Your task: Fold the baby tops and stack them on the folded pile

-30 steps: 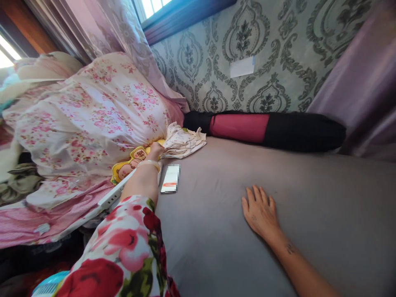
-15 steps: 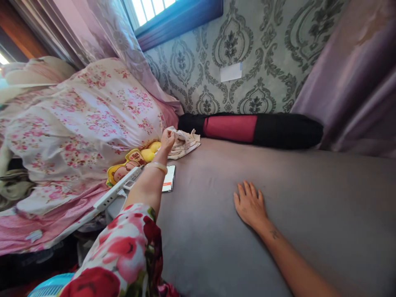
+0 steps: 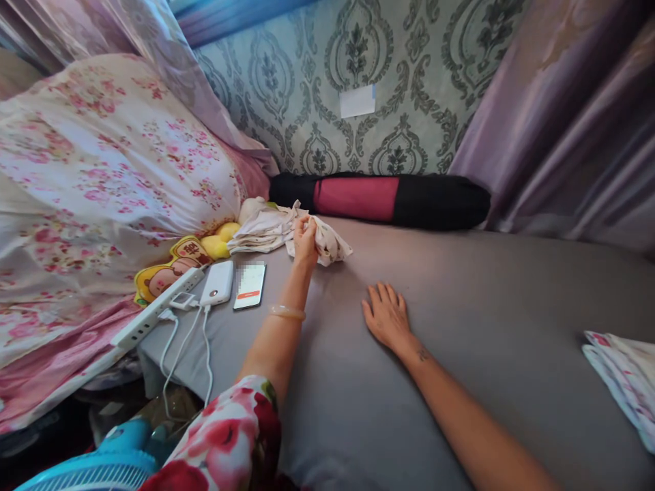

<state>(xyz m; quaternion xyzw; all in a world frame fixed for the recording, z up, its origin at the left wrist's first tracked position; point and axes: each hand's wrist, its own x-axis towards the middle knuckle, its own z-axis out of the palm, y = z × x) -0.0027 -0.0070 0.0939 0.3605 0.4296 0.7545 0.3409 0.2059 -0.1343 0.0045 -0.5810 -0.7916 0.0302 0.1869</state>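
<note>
My left hand (image 3: 306, 244), with a pale bangle (image 3: 286, 312) on the wrist, grips a light printed cloth (image 3: 331, 242) whose folds spread to the right of my fingers. Beside it on the left lies a pile of pale folded cloth (image 3: 266, 228); whether the two pieces are joined, I cannot tell. My right hand (image 3: 387, 316) rests palm down on the grey sheet (image 3: 460, 327), fingers stretched and holding nothing. Both hands are on the bed surface, the left one farther away.
A phone (image 3: 250, 286), a white power bank (image 3: 217, 283) and a power strip (image 3: 156, 308) with cables lie at left, near yellow plush toys (image 3: 177, 266). A black and red long bag (image 3: 379, 199) runs along the wall. Folded cloths (image 3: 627, 382) lie far right; a blue fan (image 3: 97, 470) stands below.
My left hand has moved right, drawing a cloth away from the pile. My right hand stays flat on the sheet. The view has shifted, bringing the power bank and the folded cloths at right into sight.
</note>
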